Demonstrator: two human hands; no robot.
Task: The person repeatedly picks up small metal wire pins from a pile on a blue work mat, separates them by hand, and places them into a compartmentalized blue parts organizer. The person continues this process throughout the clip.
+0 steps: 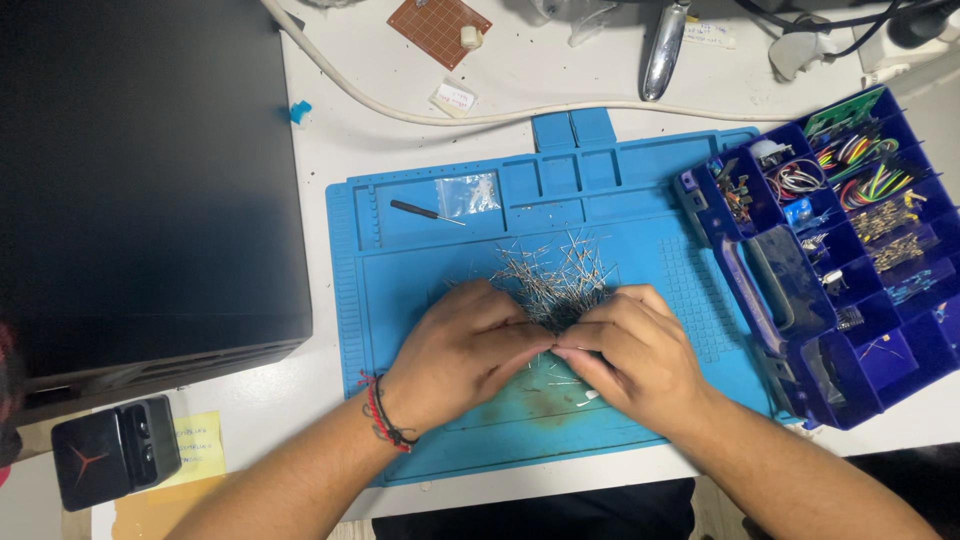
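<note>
A loose pile of thin wire-leaded components (560, 275) lies in the middle of a blue work mat (420, 250). My left hand (462, 345) and my right hand (632, 350) rest on the mat at the pile's near edge, fingertips meeting around the nearest components. Whether either hand pinches any of them is hidden by the fingers. Red and black bracelets circle my left wrist.
A dark blue compartment box (835, 260) of wires and small parts stands open at the mat's right edge. A small screwdriver (425, 211) and a clear bag (468, 193) lie at the mat's back. A large black case (140, 180) fills the left; a white cable (480, 115) runs behind.
</note>
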